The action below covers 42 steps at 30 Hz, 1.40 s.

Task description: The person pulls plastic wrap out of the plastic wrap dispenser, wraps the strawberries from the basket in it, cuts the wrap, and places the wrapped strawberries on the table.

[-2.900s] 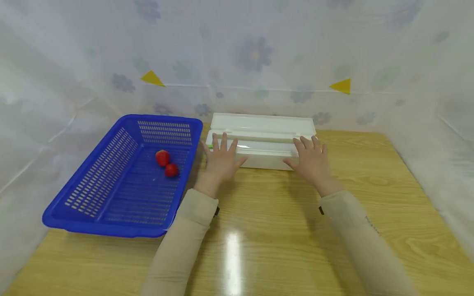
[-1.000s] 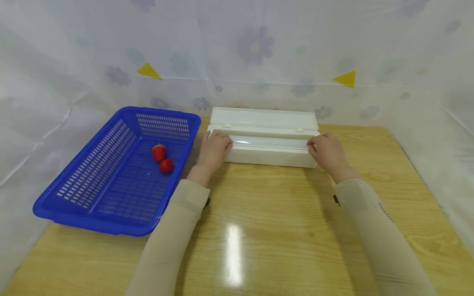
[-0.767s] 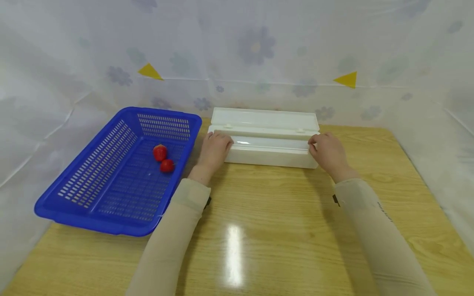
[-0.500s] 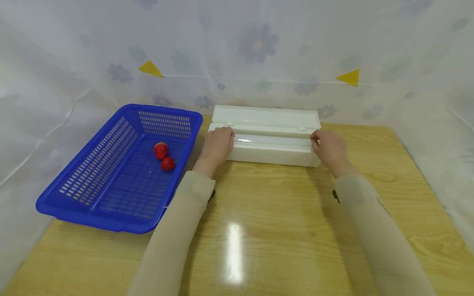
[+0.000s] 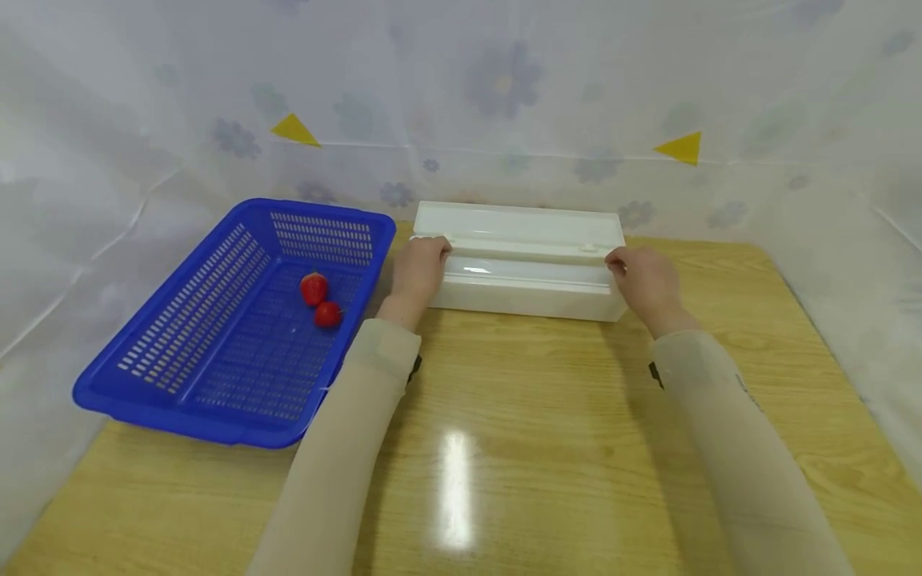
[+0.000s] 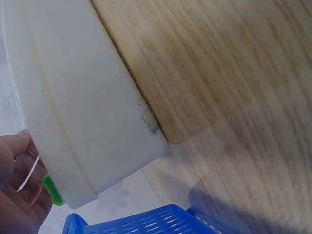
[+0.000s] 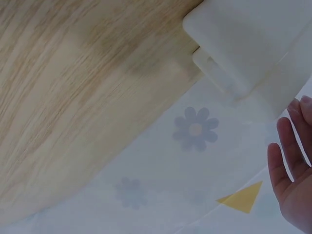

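A long white cling film dispenser (image 5: 533, 302) lies on the table, its hinged lid (image 5: 519, 220) tipped back toward the curtain. At its left end, my left hand (image 5: 418, 272) pinches with thumb and fingertips. Clear, wrinkled film (image 6: 15, 109) shows faintly beside those fingers in the left wrist view, close to a green slider (image 6: 52, 190). My right hand (image 5: 648, 284) pinches at the dispenser's right end, thumb and index together, other fingers loosely spread in the right wrist view. The film between the hands is too clear to make out.
On the left stands a blue slotted basket (image 5: 180, 428) with two strawberries, a larger one (image 5: 314, 289) and a smaller one (image 5: 328, 314). A flowered curtain (image 5: 497, 80) with yellow triangles hangs behind the wooden table (image 5: 533, 448).
First spread flat over the dispenser, both hands have since drawn their fingers into pinches at its ends. Lately the left hand has risen slightly toward the lid; the right has shifted slightly outward.
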### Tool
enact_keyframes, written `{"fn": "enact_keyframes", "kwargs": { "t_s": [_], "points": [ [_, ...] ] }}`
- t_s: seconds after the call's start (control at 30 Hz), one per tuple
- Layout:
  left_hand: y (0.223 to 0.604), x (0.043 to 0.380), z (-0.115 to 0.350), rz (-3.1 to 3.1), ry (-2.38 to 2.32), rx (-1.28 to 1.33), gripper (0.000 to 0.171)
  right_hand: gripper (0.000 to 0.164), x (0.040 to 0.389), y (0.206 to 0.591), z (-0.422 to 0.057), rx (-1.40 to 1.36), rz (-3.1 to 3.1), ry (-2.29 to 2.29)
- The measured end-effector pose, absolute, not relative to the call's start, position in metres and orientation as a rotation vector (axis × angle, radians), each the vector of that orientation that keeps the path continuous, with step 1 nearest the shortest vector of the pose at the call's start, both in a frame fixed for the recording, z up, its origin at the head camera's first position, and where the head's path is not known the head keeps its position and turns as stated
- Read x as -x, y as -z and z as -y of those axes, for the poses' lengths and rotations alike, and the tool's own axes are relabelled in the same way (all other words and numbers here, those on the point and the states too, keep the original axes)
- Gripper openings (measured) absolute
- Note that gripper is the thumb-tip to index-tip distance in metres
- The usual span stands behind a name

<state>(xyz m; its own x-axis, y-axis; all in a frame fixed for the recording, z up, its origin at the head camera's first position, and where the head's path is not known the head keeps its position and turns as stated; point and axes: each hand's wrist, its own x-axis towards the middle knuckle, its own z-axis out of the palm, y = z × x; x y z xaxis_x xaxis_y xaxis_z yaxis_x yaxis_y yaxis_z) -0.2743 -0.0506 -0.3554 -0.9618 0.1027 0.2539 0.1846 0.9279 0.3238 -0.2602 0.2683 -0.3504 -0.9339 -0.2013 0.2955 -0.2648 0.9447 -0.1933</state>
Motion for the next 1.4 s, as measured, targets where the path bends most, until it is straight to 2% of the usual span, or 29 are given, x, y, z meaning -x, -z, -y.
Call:
{"fn": "enact_keyframes", "kwargs": {
  "t_s": [0.3, 0.77, 1.07, 1.4],
  "points": [
    [0.35, 0.278, 0.051, 2.9, 0.428, 0.074, 0.022, 0.019, 0.264, 0.348, -0.269, -0.264, 2.869, -0.4],
    [0.343, 0.283, 0.053, 2.998, 0.414, -0.163, 0.041, 0.025, 0.273, 0.349, -0.269, -0.196, 2.908, -0.607],
    [0.348, 0.285, 0.054, 2.936, 0.559, -0.145, 0.035, 0.029, 0.273, 0.354, -0.266, -0.176, 2.887, -0.887],
    [0.346, 0.284, 0.055, 2.841, 0.734, -0.126, 0.033, 0.029, 0.276, 0.356, -0.263, -0.144, 2.785, -0.915]
  ]
}}
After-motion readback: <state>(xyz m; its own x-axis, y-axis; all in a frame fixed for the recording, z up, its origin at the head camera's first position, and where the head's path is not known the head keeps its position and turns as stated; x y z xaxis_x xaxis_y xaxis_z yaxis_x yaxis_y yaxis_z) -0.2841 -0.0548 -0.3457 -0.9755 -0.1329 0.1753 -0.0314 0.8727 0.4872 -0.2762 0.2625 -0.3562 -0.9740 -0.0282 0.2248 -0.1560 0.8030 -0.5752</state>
